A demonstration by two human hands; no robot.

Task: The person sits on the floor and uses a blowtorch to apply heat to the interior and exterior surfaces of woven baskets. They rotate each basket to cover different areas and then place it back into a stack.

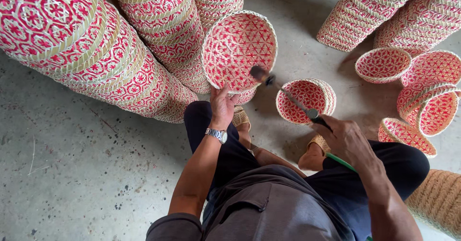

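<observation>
Fingers (225,98) of the left hand (222,107) curl around the lower rim of a red-and-cream woven basket (238,50), holding it tilted so its open mouth faces the camera, while the right hand (346,139) is closed around the handle of a hammer (288,97) whose blurred head sits against the basket's rim near the bottom right. Long stacks of nested baskets (96,53) in the same red star pattern lie on their sides across the concrete floor (72,173) at upper left, and 2 more stacks (384,10) lean in from the upper right. Beside those, several loose baskets (422,92) rest on the floor, some tipped on edge. 1 small basket (307,100) lies on its side just beyond the person's feet, under the hammer's shaft. A plain tan woven piece (439,200) shows at the lower right edge. On the left wrist sits a metal wristwatch (217,135).
</observation>
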